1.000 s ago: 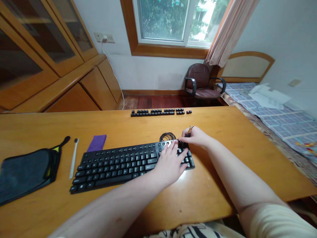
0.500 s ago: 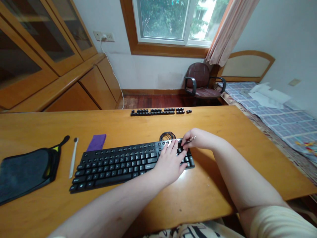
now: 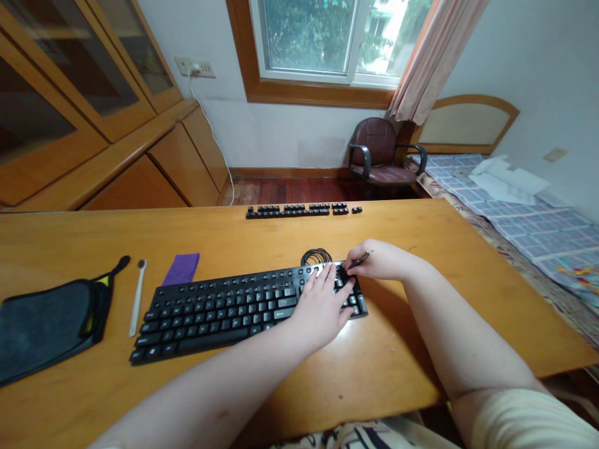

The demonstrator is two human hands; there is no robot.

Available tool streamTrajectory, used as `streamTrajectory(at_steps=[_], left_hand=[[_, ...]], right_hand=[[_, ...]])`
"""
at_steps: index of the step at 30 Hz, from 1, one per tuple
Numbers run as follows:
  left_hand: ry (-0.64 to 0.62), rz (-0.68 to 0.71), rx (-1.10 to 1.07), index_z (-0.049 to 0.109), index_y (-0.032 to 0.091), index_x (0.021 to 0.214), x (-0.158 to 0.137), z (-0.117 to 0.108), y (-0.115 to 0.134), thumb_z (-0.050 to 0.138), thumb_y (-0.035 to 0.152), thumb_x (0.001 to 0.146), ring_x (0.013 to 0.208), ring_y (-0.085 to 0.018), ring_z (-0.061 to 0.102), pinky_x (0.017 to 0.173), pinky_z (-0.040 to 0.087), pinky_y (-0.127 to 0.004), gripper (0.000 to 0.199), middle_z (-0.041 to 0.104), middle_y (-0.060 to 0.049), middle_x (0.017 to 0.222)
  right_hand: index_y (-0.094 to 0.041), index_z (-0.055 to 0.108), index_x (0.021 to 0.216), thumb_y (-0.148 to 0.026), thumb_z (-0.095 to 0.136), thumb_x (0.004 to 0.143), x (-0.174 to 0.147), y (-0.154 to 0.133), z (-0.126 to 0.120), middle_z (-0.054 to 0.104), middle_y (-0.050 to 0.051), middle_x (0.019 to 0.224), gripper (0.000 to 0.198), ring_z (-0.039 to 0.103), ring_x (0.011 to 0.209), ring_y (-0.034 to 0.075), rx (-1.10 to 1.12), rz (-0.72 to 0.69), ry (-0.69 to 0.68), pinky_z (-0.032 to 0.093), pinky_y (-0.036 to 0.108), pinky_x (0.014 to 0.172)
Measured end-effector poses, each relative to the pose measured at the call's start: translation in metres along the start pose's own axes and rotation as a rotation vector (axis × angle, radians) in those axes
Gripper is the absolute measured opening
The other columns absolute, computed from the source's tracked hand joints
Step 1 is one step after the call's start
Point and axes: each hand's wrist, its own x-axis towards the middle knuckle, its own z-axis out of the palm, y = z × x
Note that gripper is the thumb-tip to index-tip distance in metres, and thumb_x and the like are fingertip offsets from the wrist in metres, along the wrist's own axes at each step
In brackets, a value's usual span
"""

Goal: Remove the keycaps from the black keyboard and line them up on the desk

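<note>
Keyboard [image 3: 215, 308] on the desk [image 3: 60, 243]: left hand [image 3: 322, 308], fingers spread across its right part, best kept flat for steadiness; right hand [image 3: 377, 259] pinching a slim tool [image 3: 362, 258] near the upper right corner, small controlled strokes advisable. Around, left to right: pouch [image 3: 47, 327], brush [image 3: 138, 305], cloth [image 3: 182, 269], loose keycaps [image 3: 287, 214], coiled cable [image 3: 316, 251]. The left hand hides part of the keyboard; the tool's working end is unclear.

L hand [image 3: 322, 305] flat on R part of blk keyboard [image 3: 219, 312], fingers spread. R hand [image 3: 374, 260] pinches slim tool [image 3: 361, 258] at its far R corner; tip unclear. Coiled cable [image 3: 315, 256] just behind. Loose keycaps [image 3: 287, 213] lined up nr desk's [image 3: 262, 243] far edge. Purple cloth [image 3: 181, 268], brush [image 3: 138, 299], dk pouch [image 3: 44, 321] on L.
</note>
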Motion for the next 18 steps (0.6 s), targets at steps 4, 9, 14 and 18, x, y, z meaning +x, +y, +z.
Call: streamTrajectory(at_steps=[4, 9, 14, 18], left_hand=[[-0.007, 0.007, 0.003, 0.037, 0.026, 0.136, 0.0, -0.002, 0.0, 0.048, 0.048, 0.085, 0.136, -0.032, 0.021, 0.108, 0.021, -0.05, 0.057, 0.029, -0.014, 0.147], [-0.005, 0.008, -0.007, 0.038, 0.026, 0.136, 0.0, -0.003, 0.0, 0.048, 0.048, 0.085, 0.136, -0.032, 0.022, 0.108, 0.02, -0.049, 0.056, 0.029, -0.016, 0.146], [-0.012, 0.003, -0.009, 0.038, 0.026, 0.136, 0.0, -0.005, 0.001, 0.047, 0.048, 0.086, 0.136, -0.032, 0.022, 0.108, 0.021, -0.049, 0.056, 0.03, -0.014, 0.146], [-0.013, -0.001, -0.006, 0.038, 0.026, 0.136, 0.0, -0.005, 0.001, 0.047, 0.049, 0.085, 0.136, -0.032, 0.022, 0.107, 0.021, -0.05, 0.056, 0.029, -0.013, 0.147]], right_hand=[[-0.02, 0.073, 0.08, -0.022, 0.059, 0.072, -0.001, 0.002, -0.001, 0.071, 0.002, 0.072, 0.016, 0.06, 0.063, 0.015, 0.037, 0.001, 0.004, 0.044, 0.024, 0.063], [-0.018, 0.072, 0.081, -0.023, 0.059, 0.072, 0.001, 0.007, -0.001, 0.071, 0.003, 0.076, 0.017, 0.061, 0.066, 0.015, 0.122, -0.017, -0.012, 0.045, 0.024, 0.066], [-0.017, 0.072, 0.081, -0.023, 0.058, 0.073, 0.002, 0.012, 0.0, 0.071, 0.003, 0.078, 0.018, 0.062, 0.069, 0.016, 0.169, -0.036, -0.022, 0.045, 0.025, 0.068], [-0.018, 0.072, 0.082, -0.024, 0.058, 0.074, 0.002, 0.008, 0.0, 0.071, 0.003, 0.076, 0.017, 0.061, 0.067, 0.016, 0.11, -0.04, -0.013, 0.045, 0.024, 0.066]])
